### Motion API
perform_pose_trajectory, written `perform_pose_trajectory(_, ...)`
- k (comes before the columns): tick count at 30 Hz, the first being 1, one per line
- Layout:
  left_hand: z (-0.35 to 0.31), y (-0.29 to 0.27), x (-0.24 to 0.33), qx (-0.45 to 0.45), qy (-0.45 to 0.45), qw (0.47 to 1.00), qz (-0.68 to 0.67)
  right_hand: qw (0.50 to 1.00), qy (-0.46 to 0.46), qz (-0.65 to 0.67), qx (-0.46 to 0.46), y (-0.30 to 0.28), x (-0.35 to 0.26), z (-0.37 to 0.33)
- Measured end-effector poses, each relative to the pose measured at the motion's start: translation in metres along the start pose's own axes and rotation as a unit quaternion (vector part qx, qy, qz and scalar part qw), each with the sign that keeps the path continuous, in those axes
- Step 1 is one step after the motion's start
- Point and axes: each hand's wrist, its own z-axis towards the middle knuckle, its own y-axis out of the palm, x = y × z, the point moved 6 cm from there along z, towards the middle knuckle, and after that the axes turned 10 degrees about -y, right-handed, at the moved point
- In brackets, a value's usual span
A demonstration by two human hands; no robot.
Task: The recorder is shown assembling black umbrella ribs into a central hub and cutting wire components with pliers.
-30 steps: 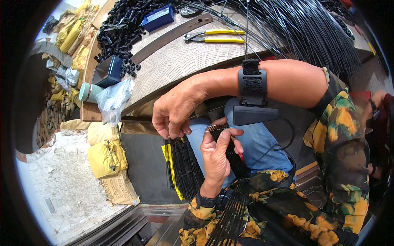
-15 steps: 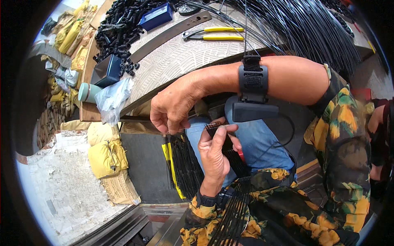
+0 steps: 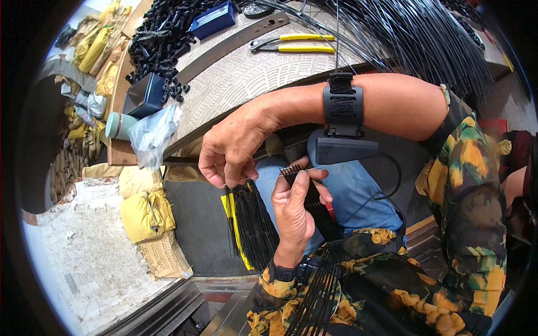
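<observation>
My left hand (image 3: 294, 210) is closed round a row of thin black metal ribs (image 3: 290, 173), which look like umbrella ribs. Their ends stand side by side above the thumb, and the long lower parts run down across my lap. From the right, my right forearm crosses over, and my right hand (image 3: 232, 152) pinches a fine wire (image 3: 268, 176) between thumb and fingers. That wire stretches from the pinch to the rib ends. Below my right hand, another bundle of black ribs (image 3: 255, 224) lies beside a yellow strip (image 3: 235, 235).
On the worktable (image 3: 246, 84) lie yellow-handled pliers (image 3: 302, 43), a flat metal bar (image 3: 230, 47), a blue tray (image 3: 213, 21) and heaped black plastic parts (image 3: 162, 42). Long dark rods (image 3: 426, 45) pile up at the right. A plastic bag (image 3: 152, 137) hangs over the left corner, near a green cup (image 3: 120, 125).
My right hand has moved slightly left, away from my left hand, drawing the wire with it. My left hand keeps its hold on the ribs, nearly still.
</observation>
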Motion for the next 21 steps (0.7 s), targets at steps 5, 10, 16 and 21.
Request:
perform_pose_trajectory(5, 0.001, 0.002, 0.001, -0.002, 0.000, 1.000, 0.005, 1.000, 0.000, 0.001, -0.003, -0.002, -0.002, -0.001)
perform_pose_trajectory(10, 0.000, 0.003, 0.000, -0.003, -0.003, 1.000, -0.006, 1.000, 0.010, -0.007, -0.007, 0.000, -0.004, -0.002)
perform_pose_trajectory(16, 0.000, -0.001, 0.000, 0.015, -0.003, 1.000, -0.006, 0.998, 0.008, -0.064, -0.026, 0.003, -0.012, 0.001)
perform_pose_trajectory(21, 0.002, 0.000, -0.001, 0.012, -0.012, 0.999, -0.032, 0.929, -0.035, -0.367, -0.039, 0.007, -0.028, 0.000)
